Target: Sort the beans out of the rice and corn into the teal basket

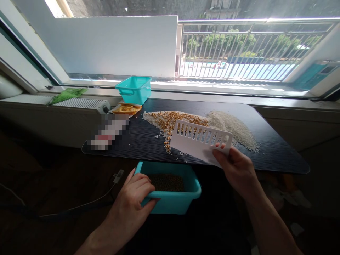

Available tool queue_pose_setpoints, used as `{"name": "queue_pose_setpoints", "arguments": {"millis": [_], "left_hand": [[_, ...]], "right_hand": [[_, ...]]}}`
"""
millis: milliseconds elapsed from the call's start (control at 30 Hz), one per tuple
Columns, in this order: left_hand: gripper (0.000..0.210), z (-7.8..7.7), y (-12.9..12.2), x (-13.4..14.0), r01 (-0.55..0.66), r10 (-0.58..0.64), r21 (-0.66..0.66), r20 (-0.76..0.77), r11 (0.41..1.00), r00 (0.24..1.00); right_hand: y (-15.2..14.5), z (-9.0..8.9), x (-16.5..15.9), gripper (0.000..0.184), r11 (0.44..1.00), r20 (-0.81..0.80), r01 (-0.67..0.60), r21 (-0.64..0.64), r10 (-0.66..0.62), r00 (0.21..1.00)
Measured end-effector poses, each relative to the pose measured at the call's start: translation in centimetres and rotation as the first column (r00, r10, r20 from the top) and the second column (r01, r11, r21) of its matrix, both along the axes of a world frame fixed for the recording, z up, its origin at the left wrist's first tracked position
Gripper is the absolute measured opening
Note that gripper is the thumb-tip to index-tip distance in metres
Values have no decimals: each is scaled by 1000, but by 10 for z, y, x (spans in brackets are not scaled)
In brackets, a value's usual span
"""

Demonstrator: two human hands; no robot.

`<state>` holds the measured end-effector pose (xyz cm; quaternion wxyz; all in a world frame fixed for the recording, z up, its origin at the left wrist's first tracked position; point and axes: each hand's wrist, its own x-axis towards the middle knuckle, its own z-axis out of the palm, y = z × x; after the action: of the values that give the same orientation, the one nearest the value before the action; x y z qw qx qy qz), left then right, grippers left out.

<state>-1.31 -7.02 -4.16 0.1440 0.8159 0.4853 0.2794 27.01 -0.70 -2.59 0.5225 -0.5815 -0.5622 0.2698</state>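
My left hand [135, 196] grips the near left rim of a teal plastic bin [176, 203] held just below the front edge of the black table [278, 156]. Brownish beans lie in the bin's bottom. My right hand [235, 166] holds a white slotted plastic scraper [199, 141] by its lower right corner, tilted over the table. Behind the scraper a pile of yellow beans mixed with rice [170, 122] spreads across the table, and a pile of white rice [233, 127] lies to its right.
A second teal bin [134, 88] stands on the window sill at the back. An orange cloth on a plate [126, 108] lies by it, a green cloth [67, 95] further left. A white cable [87, 202] runs across the dark floor.
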Motion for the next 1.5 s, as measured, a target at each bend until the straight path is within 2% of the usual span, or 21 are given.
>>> {"name": "queue_pose_setpoints", "arguments": {"millis": [133,333,667,833,1000,1167,1333,1400,1500], "left_hand": [[13,0,0,0,-23,23,15,10,1000,1000],[13,-1,-1,-2,-3,3,9,12,1000,1000],[13,1,-2,-4,-12,12,2,7,1000,1000],[13,0,-1,-4,-5,5,-4,2,1000,1000],[12,-1,-1,-5,-2,2,-6,1,1000,1000],[14,-2,-1,-9,-32,32,5,11,999,999],[14,-3,0,-11,-44,43,15,23,999,999],[14,-4,0,-11,-45,44,12,28,999,999],[14,-5,0,-11,-47,47,17,29,999,998]], "right_hand": [[0,2,-5,32,999,-41,-35,-7,34,999],[-9,-1,-4,30,999,-70,50,1,-50,996],[-10,9,-9,26,994,-65,-98,-44,95,993],[-6,4,-14,28,993,-98,-106,-50,101,990],[-2,-1,-28,23,982,-122,-188,-32,183,976],[4,-7,-47,28,962,-173,-271,-40,260,950],[5,-8,-46,25,948,-158,-314,-47,303,940],[2,-6,-40,21,948,-147,-315,-49,306,941],[-5,-3,-34,20,970,-146,-239,-46,230,962]]}}
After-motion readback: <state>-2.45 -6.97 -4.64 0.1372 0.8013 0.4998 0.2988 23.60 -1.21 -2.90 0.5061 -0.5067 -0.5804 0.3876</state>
